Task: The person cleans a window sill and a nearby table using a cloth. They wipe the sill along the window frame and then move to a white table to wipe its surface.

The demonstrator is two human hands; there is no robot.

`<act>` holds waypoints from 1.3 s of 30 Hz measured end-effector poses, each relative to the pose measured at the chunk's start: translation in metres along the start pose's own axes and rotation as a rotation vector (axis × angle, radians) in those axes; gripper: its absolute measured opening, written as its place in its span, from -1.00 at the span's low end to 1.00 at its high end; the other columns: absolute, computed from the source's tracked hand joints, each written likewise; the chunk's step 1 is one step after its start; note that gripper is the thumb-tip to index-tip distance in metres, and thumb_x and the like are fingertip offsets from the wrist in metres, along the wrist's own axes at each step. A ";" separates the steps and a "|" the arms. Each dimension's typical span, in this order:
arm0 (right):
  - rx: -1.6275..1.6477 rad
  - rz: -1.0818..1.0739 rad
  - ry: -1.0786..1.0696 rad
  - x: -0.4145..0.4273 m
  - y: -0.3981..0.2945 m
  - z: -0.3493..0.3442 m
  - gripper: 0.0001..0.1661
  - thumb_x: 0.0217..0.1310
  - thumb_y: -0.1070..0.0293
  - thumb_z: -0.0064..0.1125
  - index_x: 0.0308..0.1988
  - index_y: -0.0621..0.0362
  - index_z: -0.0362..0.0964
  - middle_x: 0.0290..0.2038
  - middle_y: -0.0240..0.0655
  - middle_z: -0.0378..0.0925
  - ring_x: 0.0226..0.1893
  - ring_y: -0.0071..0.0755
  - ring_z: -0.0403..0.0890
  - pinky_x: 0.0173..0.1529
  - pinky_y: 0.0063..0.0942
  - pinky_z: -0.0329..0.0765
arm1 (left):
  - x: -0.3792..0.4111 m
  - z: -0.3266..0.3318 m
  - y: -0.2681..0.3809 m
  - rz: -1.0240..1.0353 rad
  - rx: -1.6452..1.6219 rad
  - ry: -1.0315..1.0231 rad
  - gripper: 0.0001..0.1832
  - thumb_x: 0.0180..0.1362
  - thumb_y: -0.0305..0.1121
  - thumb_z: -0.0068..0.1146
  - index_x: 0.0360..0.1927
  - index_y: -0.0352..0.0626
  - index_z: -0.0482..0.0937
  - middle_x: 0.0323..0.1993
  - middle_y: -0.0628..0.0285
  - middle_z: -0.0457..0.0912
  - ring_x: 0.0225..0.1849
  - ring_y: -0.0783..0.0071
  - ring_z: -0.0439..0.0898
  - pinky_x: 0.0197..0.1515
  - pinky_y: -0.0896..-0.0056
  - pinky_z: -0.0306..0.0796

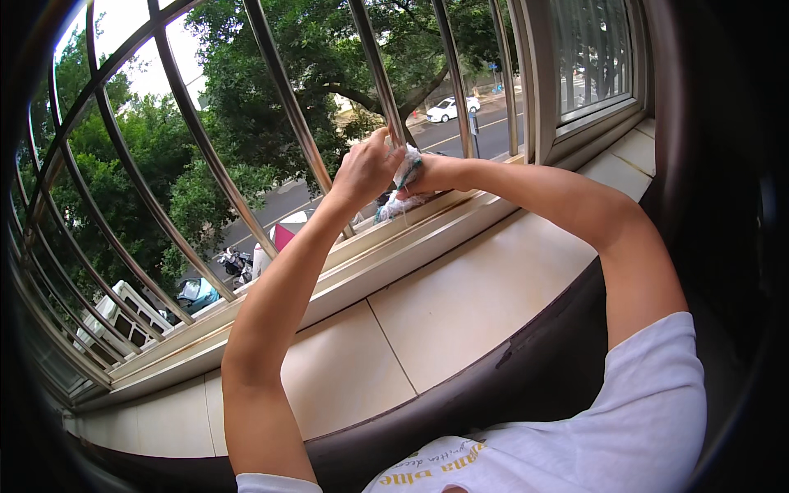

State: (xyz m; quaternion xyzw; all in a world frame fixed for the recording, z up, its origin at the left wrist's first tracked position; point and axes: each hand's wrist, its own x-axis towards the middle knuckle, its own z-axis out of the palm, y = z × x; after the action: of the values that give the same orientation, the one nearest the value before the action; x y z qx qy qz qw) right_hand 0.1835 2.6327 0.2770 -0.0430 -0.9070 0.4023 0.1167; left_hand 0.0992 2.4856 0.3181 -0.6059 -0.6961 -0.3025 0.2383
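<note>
A white cloth with teal edging (409, 165) is bunched around the lower part of an upright metal window bar (381, 80). My left hand (367, 165) is at that bar from the left, thumb and fingers closed on the cloth's upper part. From the right, my right hand (431, 172) grips the cloth lower down, its fingers partly hidden behind the folds. The cloth's lower end hangs to the window track (431, 208), and a loose thread dangles from it.
More metal bars (283, 92) stand in a row across the window. A sliding window panel (595, 61) is at the right. Below the track runs a tiled sill (456, 296) with a dark front edge (493, 370). Outside are trees (246, 74), a road and a white car (453, 109).
</note>
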 end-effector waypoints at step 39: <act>-0.660 -0.173 0.496 -0.026 0.005 -0.080 -0.16 -0.01 0.52 0.13 0.27 -0.08 0.02 -0.26 0.01 0.53 -0.27 0.00 0.57 -0.09 -0.23 0.46 | 0.042 0.004 0.008 -0.237 -0.298 0.221 -0.77 0.12 -0.31 0.07 -0.24 -0.25 0.46 -0.45 -0.02 0.60 -0.36 0.12 0.60 -0.27 0.22 0.41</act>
State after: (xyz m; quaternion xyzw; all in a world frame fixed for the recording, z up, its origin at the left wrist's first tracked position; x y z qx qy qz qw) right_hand 0.2282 2.6892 0.3203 -0.0972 -0.9319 0.0566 0.3448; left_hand 0.1009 2.5184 0.3459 -0.5117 -0.6797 -0.4923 0.1838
